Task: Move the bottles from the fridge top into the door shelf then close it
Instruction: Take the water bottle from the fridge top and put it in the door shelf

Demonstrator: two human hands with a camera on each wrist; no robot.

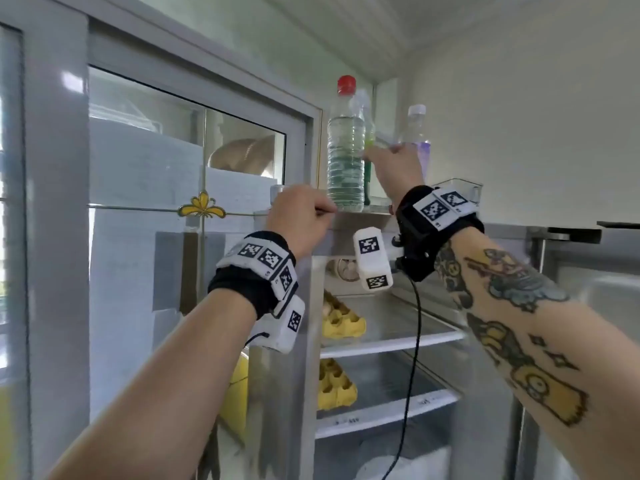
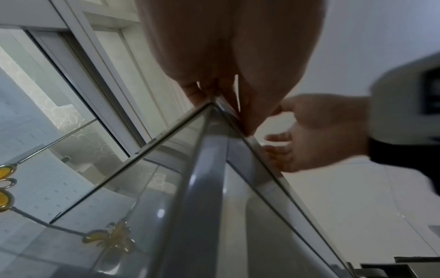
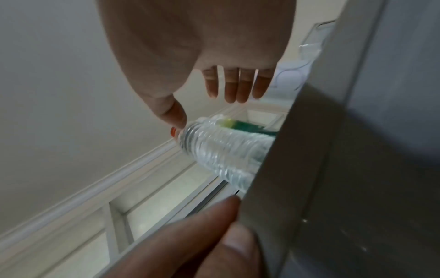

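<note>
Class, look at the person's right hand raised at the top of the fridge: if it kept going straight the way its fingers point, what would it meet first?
Most likely the green spray bottle behind the red-capped bottle. The right hand is open, and depth between the bottles is unclear.

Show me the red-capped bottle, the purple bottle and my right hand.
red-capped bottle (image 1: 345, 157): head view, ribbed body.
purple bottle (image 1: 420, 133): head view, upper body.
right hand (image 1: 398, 168): head view, back of hand.

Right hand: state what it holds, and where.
Nothing: the right hand reaches open toward the clear ribbed red-capped bottle; fingers straight, not around it.
</note>
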